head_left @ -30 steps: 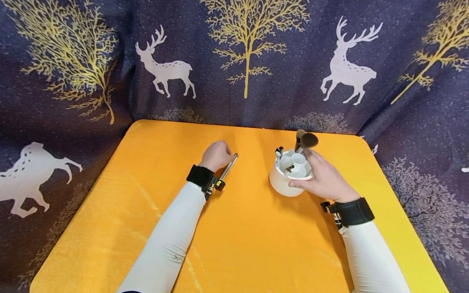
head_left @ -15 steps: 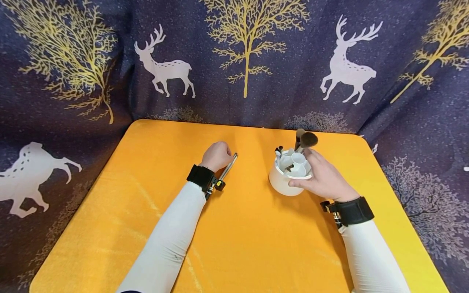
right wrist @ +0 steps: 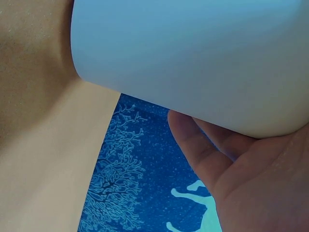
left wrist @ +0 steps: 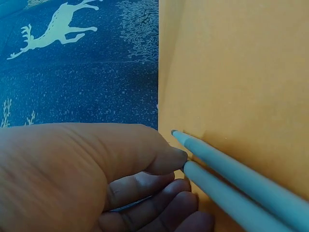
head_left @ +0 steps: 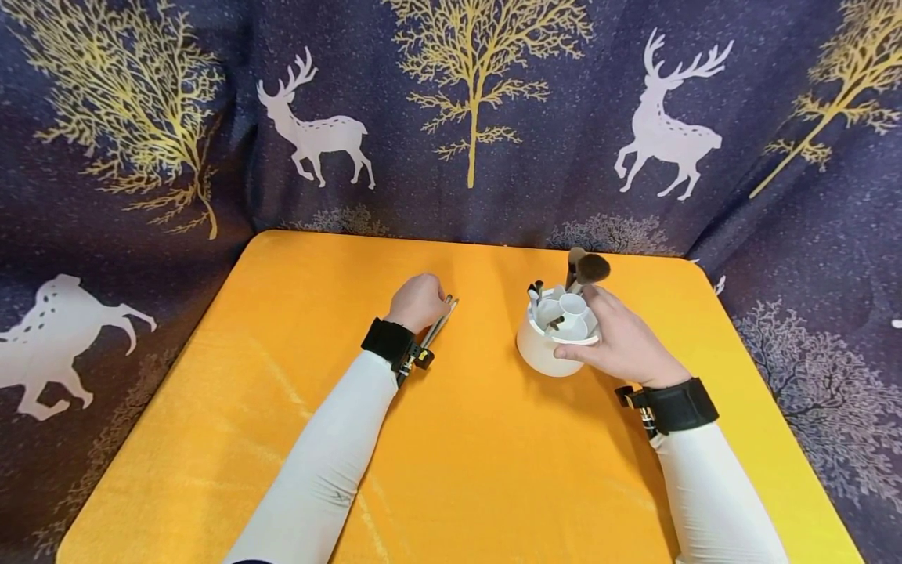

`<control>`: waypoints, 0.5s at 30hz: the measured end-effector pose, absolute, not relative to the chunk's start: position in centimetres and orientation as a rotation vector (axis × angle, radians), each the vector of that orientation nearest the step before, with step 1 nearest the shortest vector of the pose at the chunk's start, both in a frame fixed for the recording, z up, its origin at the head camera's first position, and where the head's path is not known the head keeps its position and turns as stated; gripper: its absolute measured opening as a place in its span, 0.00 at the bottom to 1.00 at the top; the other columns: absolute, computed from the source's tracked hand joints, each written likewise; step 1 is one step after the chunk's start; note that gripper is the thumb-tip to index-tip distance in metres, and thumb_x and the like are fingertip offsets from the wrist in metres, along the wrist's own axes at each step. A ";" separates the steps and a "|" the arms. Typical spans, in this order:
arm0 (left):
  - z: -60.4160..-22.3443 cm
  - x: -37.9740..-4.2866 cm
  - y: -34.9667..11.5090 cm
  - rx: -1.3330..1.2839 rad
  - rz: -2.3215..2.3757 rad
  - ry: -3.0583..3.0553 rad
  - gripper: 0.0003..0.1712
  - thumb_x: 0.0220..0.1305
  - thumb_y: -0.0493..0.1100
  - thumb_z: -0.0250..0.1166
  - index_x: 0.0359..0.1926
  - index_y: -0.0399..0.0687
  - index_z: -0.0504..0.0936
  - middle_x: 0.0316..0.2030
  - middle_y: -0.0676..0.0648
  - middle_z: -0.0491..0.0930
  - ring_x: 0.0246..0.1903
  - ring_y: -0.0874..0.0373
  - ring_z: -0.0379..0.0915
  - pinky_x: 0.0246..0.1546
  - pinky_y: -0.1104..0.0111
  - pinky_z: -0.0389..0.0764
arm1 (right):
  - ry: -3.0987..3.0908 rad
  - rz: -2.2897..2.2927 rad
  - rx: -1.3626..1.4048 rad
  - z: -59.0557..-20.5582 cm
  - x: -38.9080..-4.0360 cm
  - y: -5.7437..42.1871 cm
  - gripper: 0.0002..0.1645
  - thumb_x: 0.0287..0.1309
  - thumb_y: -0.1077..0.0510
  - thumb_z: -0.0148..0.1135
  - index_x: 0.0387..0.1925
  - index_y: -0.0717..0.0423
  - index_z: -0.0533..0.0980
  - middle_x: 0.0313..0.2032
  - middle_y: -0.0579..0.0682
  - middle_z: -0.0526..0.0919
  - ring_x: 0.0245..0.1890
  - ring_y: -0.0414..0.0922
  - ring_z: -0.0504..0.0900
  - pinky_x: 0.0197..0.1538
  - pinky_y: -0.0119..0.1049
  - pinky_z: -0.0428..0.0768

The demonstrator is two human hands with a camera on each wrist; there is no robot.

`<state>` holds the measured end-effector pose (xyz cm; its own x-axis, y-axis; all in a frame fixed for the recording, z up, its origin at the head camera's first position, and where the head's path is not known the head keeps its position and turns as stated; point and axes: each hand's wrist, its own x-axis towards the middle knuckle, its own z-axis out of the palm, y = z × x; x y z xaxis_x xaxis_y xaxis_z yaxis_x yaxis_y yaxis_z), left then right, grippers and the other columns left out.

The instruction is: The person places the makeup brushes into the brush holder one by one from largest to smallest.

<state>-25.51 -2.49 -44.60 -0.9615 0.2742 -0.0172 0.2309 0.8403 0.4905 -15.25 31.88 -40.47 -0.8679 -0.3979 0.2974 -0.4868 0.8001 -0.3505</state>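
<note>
Left of the table's middle, my left hand (head_left: 417, 301) bends its fingers and thumb at the ends of two slim pale pencils. In the left wrist view the thumb tip pinches the end of the near pencil (left wrist: 227, 195). The far pencil (left wrist: 227, 162) runs alongside it, its dark tip just past the thumb. My right hand (head_left: 623, 342) grips the rim of a round white makeup organizer (head_left: 543, 351), thumb at the front, other fingers partly hidden. Two fluffy makeup brushes (head_left: 593, 269) stick up from its back, and smaller brushes (head_left: 537, 288) stand at its left.
An orange cloth covers the table (head_left: 486, 454). A dark blue curtain (head_left: 437, 211) with deer and trees hangs along the back and sides. Each wrist carries a black strap (head_left: 389, 340) with a small camera.
At my left hand the pencils have spread slightly apart, so two ends now show where one was seen. My right hand and the organizer have stayed in place.
</note>
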 end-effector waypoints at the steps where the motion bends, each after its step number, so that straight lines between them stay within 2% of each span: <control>1: -44.6 -25.5 -2.5 0.408 0.756 2.934 0.24 0.63 0.46 0.65 0.13 0.54 0.65 0.12 0.53 0.52 0.12 0.57 0.52 0.16 0.67 0.54 | -2.780 0.627 0.691 -40.5 -15.3 31.9 0.75 0.39 0.25 0.72 0.78 0.40 0.39 0.72 0.55 0.57 0.67 0.55 0.63 0.60 0.58 0.68; 5: -44.7 -25.4 -2.4 0.418 0.726 2.955 0.25 0.63 0.45 0.65 0.12 0.54 0.64 0.12 0.53 0.52 0.12 0.57 0.51 0.16 0.67 0.53 | -2.780 0.632 0.686 -40.4 -15.2 31.8 0.75 0.39 0.25 0.72 0.78 0.39 0.38 0.73 0.54 0.57 0.67 0.54 0.63 0.61 0.58 0.68; 15: -44.5 -25.2 -2.4 0.399 0.631 2.985 0.21 0.61 0.43 0.64 0.15 0.52 0.65 0.14 0.52 0.53 0.16 0.56 0.53 0.18 0.66 0.55 | -2.773 0.627 0.682 -40.4 -15.2 31.7 0.76 0.38 0.25 0.73 0.78 0.38 0.38 0.73 0.52 0.57 0.67 0.53 0.63 0.61 0.57 0.68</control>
<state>-25.19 -2.36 -44.47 -0.9643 0.2645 -0.0099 0.2378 0.8823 0.4061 -15.23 31.69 -40.37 -0.8689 -0.3909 0.3037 -0.4835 0.8016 -0.3517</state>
